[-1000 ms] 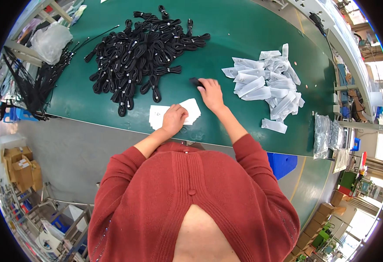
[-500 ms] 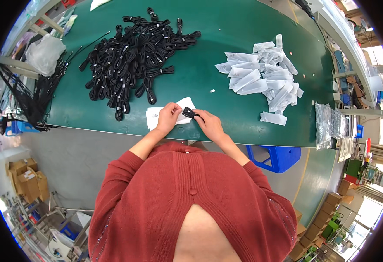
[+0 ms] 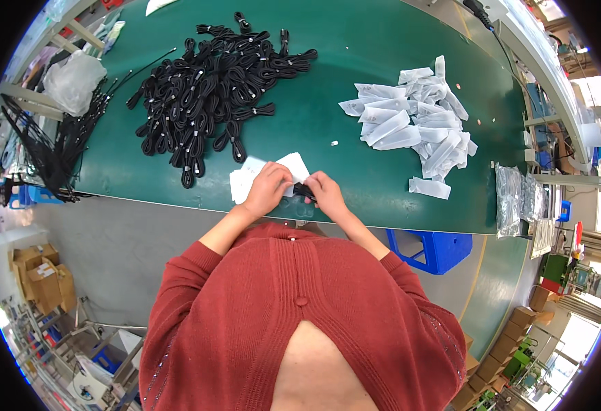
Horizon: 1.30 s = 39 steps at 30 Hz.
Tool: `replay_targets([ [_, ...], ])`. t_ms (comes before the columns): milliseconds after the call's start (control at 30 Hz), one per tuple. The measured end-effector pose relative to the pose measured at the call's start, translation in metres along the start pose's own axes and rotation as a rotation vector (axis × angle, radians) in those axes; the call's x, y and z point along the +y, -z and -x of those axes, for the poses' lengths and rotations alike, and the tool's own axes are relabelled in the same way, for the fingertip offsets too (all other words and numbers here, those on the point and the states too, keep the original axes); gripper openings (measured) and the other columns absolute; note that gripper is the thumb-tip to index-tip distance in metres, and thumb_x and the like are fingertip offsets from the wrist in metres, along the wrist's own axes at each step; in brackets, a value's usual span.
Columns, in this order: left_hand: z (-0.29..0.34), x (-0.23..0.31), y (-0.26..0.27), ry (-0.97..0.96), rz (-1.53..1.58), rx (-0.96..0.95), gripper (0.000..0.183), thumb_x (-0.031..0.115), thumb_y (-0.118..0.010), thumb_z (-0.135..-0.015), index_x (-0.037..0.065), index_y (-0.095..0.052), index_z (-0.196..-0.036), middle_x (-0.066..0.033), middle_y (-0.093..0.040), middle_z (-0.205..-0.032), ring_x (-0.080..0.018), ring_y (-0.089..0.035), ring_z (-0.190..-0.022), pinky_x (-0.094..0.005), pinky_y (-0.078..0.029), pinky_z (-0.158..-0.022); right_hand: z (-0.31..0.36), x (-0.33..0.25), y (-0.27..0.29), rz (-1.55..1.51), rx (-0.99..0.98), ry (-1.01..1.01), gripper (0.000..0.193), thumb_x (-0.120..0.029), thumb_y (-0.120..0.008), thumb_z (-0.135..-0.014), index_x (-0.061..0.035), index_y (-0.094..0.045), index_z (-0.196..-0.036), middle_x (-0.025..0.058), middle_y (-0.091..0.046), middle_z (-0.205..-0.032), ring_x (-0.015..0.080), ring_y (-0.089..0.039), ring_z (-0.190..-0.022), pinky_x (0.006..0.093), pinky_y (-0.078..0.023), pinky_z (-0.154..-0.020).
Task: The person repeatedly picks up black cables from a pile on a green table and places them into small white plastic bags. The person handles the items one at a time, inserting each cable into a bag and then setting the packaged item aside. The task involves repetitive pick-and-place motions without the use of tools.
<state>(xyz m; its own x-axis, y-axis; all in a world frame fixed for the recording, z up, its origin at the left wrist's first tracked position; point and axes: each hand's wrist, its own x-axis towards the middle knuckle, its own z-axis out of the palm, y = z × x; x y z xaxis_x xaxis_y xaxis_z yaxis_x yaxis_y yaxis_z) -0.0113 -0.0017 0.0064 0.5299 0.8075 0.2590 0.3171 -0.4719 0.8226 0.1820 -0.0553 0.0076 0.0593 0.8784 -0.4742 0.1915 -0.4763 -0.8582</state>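
While I work at the near edge of the green surface (image 3: 355, 82), the step goes best, I judge, if my left hand (image 3: 267, 189) keeps the white pouch (image 3: 293, 164) pinned flat with its mouth held open, and my right hand (image 3: 325, 194) feeds the black coiled cable (image 3: 304, 190) in straight so the loops do not snag on the lip. My left grip is pressed down on the pouch, fingers curled over its edge; my right grip is pinched together on the small cable bundle, which sits between both hands, touching the pouch. Largest on the surface is the heap of black cable bundles (image 3: 211, 89), well apart to my far left, each one tied at its middle. To the right lies the loose pile of white pouches (image 3: 417, 123), long flat rectangles lying over one another, one (image 3: 429, 188) lying apart nearest the edge. Further right, clear plastic bags (image 3: 516, 198) rest on the surface's end. Under my left hand a few more white pouches (image 3: 242, 183) lie stacked. A tiny white scrap (image 3: 334, 143) sits alone between the heaps.
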Motion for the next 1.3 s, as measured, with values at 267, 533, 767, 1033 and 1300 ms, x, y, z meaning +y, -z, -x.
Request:
replay_targets([
  [267, -0.018, 0.016, 0.005, 0.001, 0.007, 0.113, 0.007, 0.001, -0.064, -0.084, 0.003, -0.060, -0.090, -0.0079, -0.062, -0.101, -0.0229, -0.057, -0.097, -0.0333, -0.046, -0.087, 0.000, -0.002, -0.003, -0.123, 0.107, 0.497, 0.028, -0.010, -0.065, -0.091, -0.0043, -0.059, -0.117, 0.0098, -0.055, -0.102, 0.0116, -0.056, -0.073, 0.0234, -0.046, -0.062],
  [533, -0.049, 0.035, -0.004, 0.242, 0.703, 0.102, 0.010, 0.009, -0.062, -0.093, -0.001, -0.060, -0.093, -0.0045, -0.056, -0.110, -0.0105, -0.055, -0.093, -0.0263, -0.046, -0.084, -0.007, -0.047, 0.011, 0.197, 0.300, 0.845, 0.051, -0.008, -0.080, -0.075, -0.0099, -0.060, -0.123, 0.0117, -0.053, -0.121, 0.0123, -0.054, -0.072, 0.0251, -0.047, -0.060],
  [767, -0.065, 0.045, 0.006, 0.371, 0.978, 0.112, 0.017, 0.019, -0.061, -0.096, 0.002, -0.062, -0.096, -0.0040, -0.057, -0.113, -0.0127, -0.056, -0.102, -0.0334, -0.049, -0.094, 0.009, -0.086, 0.032, 0.277, 0.390, 0.910, 0.043, -0.009, -0.080, -0.074, -0.0099, -0.064, -0.114, 0.0109, -0.055, -0.118, 0.0155, -0.059, -0.073, 0.0293, -0.051, -0.062],
  [1033, -0.048, 0.023, 0.001, 0.360, 0.787, 0.121, 0.015, 0.016, -0.062, -0.096, 0.001, -0.061, -0.098, -0.0069, -0.059, -0.116, -0.0143, -0.056, -0.106, -0.0335, -0.049, -0.095, -0.004, -0.076, 0.092, 0.243, 0.817, 0.830, 0.005, -0.004, -0.058, -0.093, -0.0011, -0.061, -0.090, 0.0088, -0.061, -0.084, 0.0187, -0.060, -0.068, 0.0305, -0.049, -0.064],
  [1300, -0.017, -0.015, -0.003, 0.440, 0.278, 0.308, 0.006, 0.006, -0.063, -0.090, 0.001, -0.065, -0.093, -0.0087, -0.065, -0.099, -0.0165, -0.061, -0.089, -0.0288, -0.050, -0.077, -0.011, -0.053, 0.067, 0.493, 0.526, 0.651, 0.032, -0.022, -0.073, -0.083, -0.0087, -0.065, -0.110, 0.0106, -0.059, -0.105, 0.0197, -0.060, -0.072, 0.0322, -0.049, -0.063],
])
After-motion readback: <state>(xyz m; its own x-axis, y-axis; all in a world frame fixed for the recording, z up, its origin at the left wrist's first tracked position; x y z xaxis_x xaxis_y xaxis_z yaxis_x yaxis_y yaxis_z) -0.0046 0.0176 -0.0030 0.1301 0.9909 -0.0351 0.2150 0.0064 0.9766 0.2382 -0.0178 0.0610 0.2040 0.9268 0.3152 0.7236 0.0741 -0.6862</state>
